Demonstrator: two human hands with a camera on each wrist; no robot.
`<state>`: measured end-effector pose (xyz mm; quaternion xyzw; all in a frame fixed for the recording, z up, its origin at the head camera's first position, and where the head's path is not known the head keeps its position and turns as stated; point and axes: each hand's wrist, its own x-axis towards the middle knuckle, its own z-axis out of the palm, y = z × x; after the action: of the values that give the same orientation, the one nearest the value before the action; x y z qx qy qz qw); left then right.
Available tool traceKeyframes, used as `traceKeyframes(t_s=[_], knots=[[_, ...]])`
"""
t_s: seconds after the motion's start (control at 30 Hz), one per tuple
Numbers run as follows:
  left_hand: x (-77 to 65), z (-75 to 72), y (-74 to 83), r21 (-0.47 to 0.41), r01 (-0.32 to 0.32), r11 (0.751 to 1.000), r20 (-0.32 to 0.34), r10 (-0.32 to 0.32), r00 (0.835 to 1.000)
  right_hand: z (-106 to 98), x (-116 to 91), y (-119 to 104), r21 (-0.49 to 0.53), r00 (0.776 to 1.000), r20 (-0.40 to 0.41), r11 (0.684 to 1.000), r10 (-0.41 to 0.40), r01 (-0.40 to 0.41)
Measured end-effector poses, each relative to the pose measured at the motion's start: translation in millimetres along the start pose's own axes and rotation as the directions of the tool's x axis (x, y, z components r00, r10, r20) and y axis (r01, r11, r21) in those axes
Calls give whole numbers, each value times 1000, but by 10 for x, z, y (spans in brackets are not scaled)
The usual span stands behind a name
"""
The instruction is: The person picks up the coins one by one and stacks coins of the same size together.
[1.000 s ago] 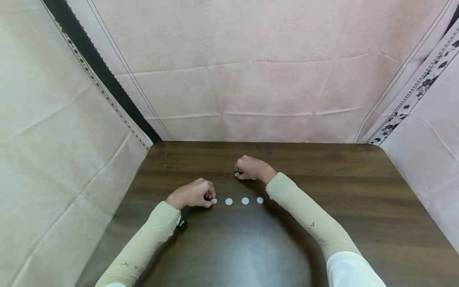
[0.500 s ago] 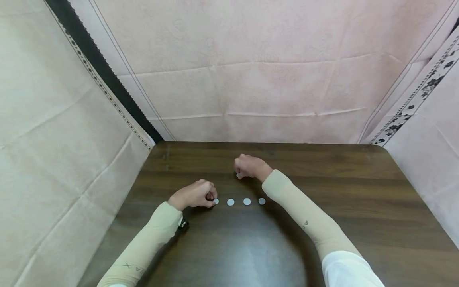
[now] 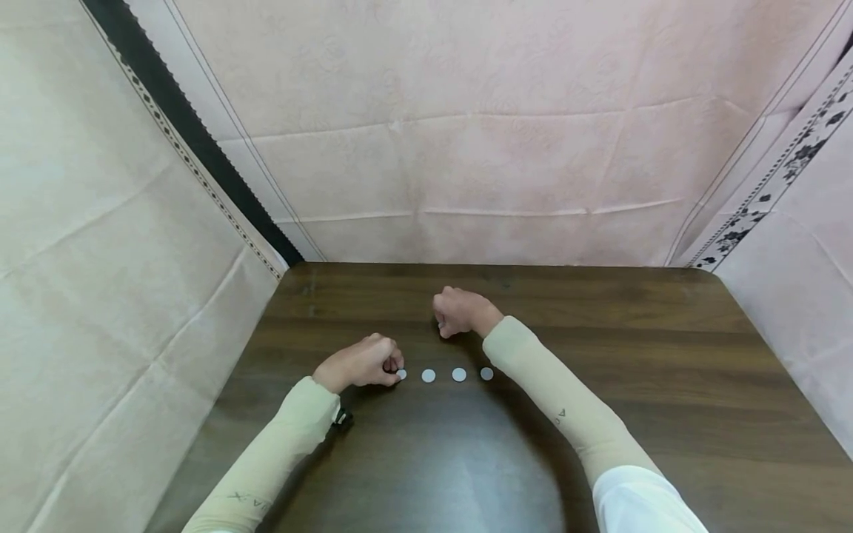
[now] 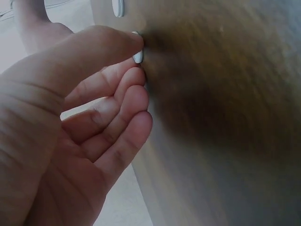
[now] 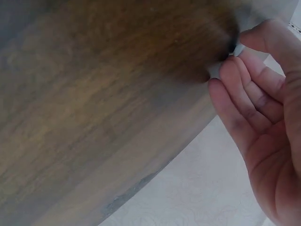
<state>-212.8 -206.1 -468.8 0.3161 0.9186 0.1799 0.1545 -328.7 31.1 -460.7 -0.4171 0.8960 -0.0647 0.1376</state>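
Along the middle of the wooden table (image 3: pixel 426 451) lies a row of small round white discs. My left hand (image 3: pixel 363 361) pinches the leftmost disc (image 3: pixel 402 374) between thumb and forefinger, low over the wood; in the left wrist view that disc (image 4: pixel 138 55) appears edge-on under the thumb tip. To its right lie a second disc (image 3: pixel 429 376), a third (image 3: pixel 459 374) and another at the row's end (image 3: pixel 487 374). Farther back, my right hand (image 3: pixel 461 311) pinches a small pale piece (image 5: pixel 239 49), mostly hidden by its fingertips, close to the tabletop.
Pale cloth hangs behind the table (image 3: pixel 433 170) and along its left (image 3: pixel 120 318) and right (image 3: pixel 793 296) sides. The table's far edge runs just behind my right hand. A dark wrist strap (image 3: pixel 343 419) shows below the left hand.
My right hand has shifted slightly left and turned, so the white piece at its fingertips, plain earlier, is now nearly hidden. The left hand keeps its pinch; the head view moved slightly.
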Motion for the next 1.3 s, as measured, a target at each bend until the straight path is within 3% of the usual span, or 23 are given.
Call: traceKeyframes(t_s=[0.33, 0.67, 1.13, 1.3], knots=[[0, -3, 75, -19, 62, 998, 6, -62, 998, 45, -96, -25, 67, 991, -71, 991, -109, 114], [7, -17, 119, -15, 87, 996, 10, -87, 996, 43, -211, -66, 133, 989, -68, 981, -130, 138], [-8, -5, 121, -25, 62, 998, -15, -62, 998, 89, -286, -174, 125, 979, -64, 971, -196, 203], [-4, -13, 149, -33, 93, 995, -6, -94, 996, 142, -301, -275, 128, 977, -67, 969, -204, 211]])
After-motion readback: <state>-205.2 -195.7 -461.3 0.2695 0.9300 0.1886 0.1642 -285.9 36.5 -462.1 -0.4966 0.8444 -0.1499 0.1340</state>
